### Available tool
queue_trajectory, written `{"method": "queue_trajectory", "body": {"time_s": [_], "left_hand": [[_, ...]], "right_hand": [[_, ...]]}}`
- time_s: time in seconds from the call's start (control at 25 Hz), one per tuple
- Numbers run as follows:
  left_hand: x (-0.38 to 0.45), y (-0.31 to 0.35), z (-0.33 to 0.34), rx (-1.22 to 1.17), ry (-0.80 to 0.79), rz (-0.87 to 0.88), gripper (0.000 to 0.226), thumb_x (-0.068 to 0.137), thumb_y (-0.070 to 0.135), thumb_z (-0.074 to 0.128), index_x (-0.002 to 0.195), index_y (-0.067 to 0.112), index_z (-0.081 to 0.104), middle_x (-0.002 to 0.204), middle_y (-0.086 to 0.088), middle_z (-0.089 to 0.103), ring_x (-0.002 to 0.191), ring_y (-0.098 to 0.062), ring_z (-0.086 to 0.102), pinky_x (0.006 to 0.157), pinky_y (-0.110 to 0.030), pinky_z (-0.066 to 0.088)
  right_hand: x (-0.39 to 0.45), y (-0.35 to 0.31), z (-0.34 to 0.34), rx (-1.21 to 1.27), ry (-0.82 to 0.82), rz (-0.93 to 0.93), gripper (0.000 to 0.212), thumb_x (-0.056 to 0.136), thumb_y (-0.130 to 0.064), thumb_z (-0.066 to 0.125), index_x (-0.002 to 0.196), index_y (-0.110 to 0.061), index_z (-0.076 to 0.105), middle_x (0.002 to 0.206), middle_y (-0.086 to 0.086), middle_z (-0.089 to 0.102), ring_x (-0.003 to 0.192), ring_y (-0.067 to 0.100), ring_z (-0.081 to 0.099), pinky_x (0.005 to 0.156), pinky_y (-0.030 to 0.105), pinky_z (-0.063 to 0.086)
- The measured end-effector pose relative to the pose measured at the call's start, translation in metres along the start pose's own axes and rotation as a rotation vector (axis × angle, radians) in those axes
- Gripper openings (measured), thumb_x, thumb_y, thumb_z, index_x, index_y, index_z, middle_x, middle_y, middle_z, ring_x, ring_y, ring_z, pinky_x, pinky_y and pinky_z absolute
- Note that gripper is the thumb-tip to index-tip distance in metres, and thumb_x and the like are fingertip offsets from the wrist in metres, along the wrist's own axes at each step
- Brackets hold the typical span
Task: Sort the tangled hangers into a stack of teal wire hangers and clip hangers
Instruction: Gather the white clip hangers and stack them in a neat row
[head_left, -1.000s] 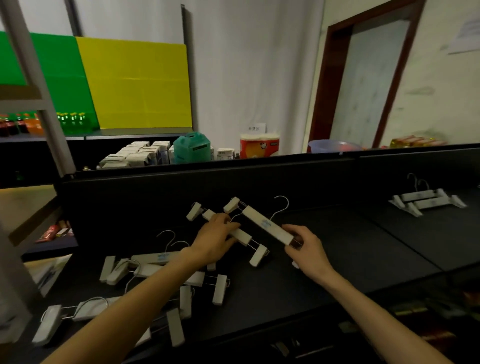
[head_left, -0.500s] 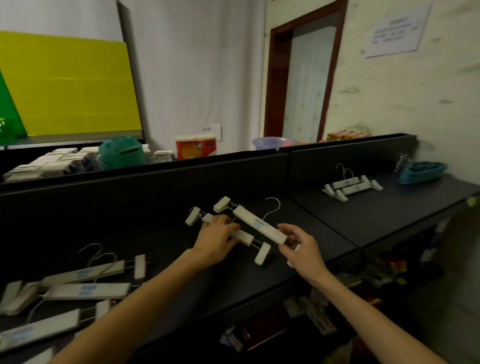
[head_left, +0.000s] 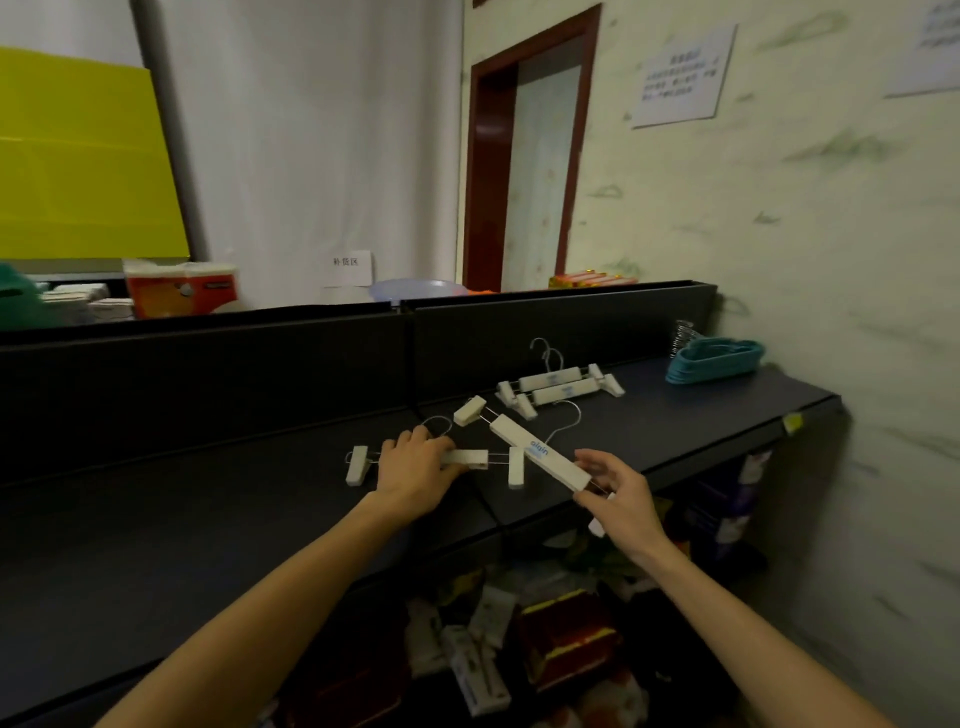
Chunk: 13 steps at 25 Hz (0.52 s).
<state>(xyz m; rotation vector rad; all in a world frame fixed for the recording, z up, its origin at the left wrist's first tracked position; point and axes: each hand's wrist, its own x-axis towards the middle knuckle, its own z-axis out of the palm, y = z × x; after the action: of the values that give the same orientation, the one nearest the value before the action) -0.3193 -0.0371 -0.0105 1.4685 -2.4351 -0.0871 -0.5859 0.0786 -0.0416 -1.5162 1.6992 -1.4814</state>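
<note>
My left hand (head_left: 415, 465) presses down on a white clip hanger (head_left: 464, 458) lying flat on the black counter (head_left: 208, 519); its clips stick out on both sides. My right hand (head_left: 621, 496) pinches the near end of a second white clip hanger (head_left: 537, 457), held at a slant just above the counter. Further right, two white clip hangers (head_left: 558, 384) lie stacked together. A stack of teal wire hangers (head_left: 714, 359) sits at the counter's far right, by the wall.
A raised black back panel (head_left: 311, 364) runs behind the counter. Beyond it stand an orange package (head_left: 182, 293) and a bluish bowl (head_left: 415, 288). Boxes and packets (head_left: 519, 639) crowd the shelf below the counter edge. The wall closes the right side.
My view has swung right; the loose pile at the left has left the frame. Both hands moved right along the counter with their hangers, which have come apart and now lie closer to the stacked pair.
</note>
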Motion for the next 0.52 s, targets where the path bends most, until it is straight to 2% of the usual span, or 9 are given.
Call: {"method": "queue_trajectory", "body": {"time_s": [0.2, 0.32, 0.4, 0.52], "left_hand": [[0.045, 0.012, 0.02, 0.034, -0.113, -0.023, 0.042, 0.095, 0.055, 0.053, 0.133, 0.035, 0.056, 0.131, -0.001, 0.052, 0.117, -0.019, 0.054, 0.104, -0.04, 0.042], [0.075, 0.014, 0.018, -0.072, -0.179, 0.012, 0.032, 0.091, 0.046, 0.058, 0.12, 0.035, 0.065, 0.127, 0.004, 0.054, 0.113, -0.015, 0.055, 0.098, -0.036, 0.048], [0.095, 0.025, 0.023, -0.151, -0.127, -0.033, 0.022, 0.092, 0.045, 0.056, 0.101, 0.031, 0.071, 0.12, 0.006, 0.06, 0.104, -0.009, 0.058, 0.092, -0.035, 0.052], [0.116, 0.049, 0.029, -0.223, 0.092, -0.156, 0.033, 0.097, 0.051, 0.053, 0.079, 0.027, 0.069, 0.087, 0.007, 0.068, 0.075, -0.007, 0.064, 0.075, -0.034, 0.057]], "right_hand": [[0.056, 0.048, -0.062, 0.052, 0.019, 0.027, 0.049, 0.079, 0.007, 0.075, 0.122, -0.016, 0.066, 0.117, -0.005, 0.068, 0.108, 0.009, 0.064, 0.076, 0.017, 0.054], [0.101, 0.068, -0.083, 0.057, -0.013, 0.015, 0.054, 0.075, 0.011, 0.076, 0.12, -0.017, 0.066, 0.114, -0.001, 0.069, 0.108, 0.01, 0.064, 0.085, 0.025, 0.056], [0.133, 0.078, -0.092, 0.044, -0.074, -0.016, 0.058, 0.072, 0.013, 0.076, 0.119, -0.02, 0.066, 0.112, 0.001, 0.07, 0.108, 0.013, 0.065, 0.087, 0.027, 0.056], [0.176, 0.085, -0.107, 0.029, -0.211, -0.041, 0.057, 0.072, 0.013, 0.076, 0.116, -0.021, 0.068, 0.111, 0.0, 0.071, 0.107, 0.012, 0.067, 0.082, 0.025, 0.056]]}}
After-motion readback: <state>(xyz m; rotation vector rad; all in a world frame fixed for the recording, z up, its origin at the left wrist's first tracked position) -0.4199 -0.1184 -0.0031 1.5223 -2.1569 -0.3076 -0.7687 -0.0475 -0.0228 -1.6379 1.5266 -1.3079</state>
